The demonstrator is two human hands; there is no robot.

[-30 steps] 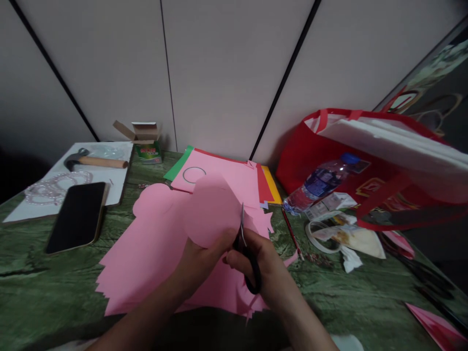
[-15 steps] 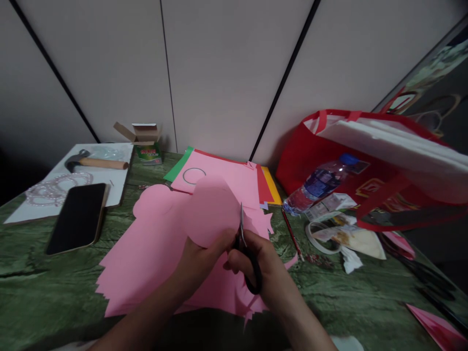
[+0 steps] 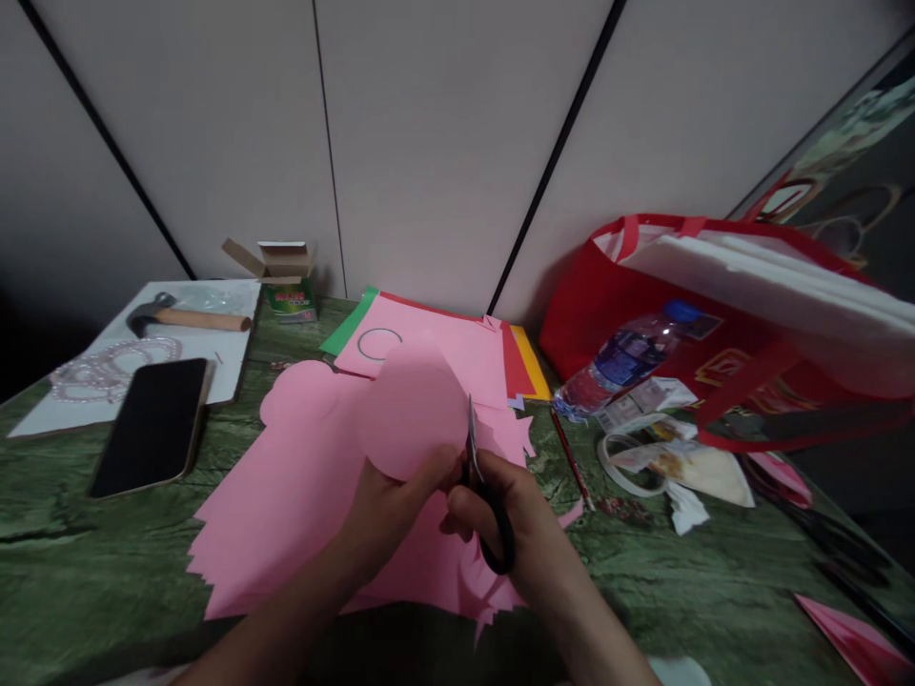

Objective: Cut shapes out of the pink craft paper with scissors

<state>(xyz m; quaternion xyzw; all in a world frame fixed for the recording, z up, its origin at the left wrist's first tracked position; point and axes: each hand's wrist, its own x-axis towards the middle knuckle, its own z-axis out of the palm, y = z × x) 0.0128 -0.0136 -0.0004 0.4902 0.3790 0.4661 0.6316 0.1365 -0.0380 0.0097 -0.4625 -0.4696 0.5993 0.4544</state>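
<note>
My left hand (image 3: 396,505) grips a rounded piece of pink paper (image 3: 413,410) by its lower edge, thumb on top. Around the handles of black-handled scissors (image 3: 493,519) my right hand (image 3: 500,505) is closed. The scissor blades point away from me and lie along the right edge of the paper piece; whether they are fully together I cannot tell. Under both hands spreads a stack of pink paper sheets (image 3: 286,524) with jagged left edges. Pink offcuts lie near my right wrist. Part of my left fingers is hidden beneath the paper.
Coloured sheets (image 3: 457,333) lie at the back by the wall. To the left are a phone (image 3: 153,427), a hammer (image 3: 200,318) and a small open box (image 3: 290,295). A red pencil (image 3: 570,457), tape roll (image 3: 629,465), water bottle (image 3: 621,362) and red bag (image 3: 586,295) occupy the right.
The paper piece has turned or shifted very slightly to the left in my left hand. My right hand and the scissors have barely moved along its edge.
</note>
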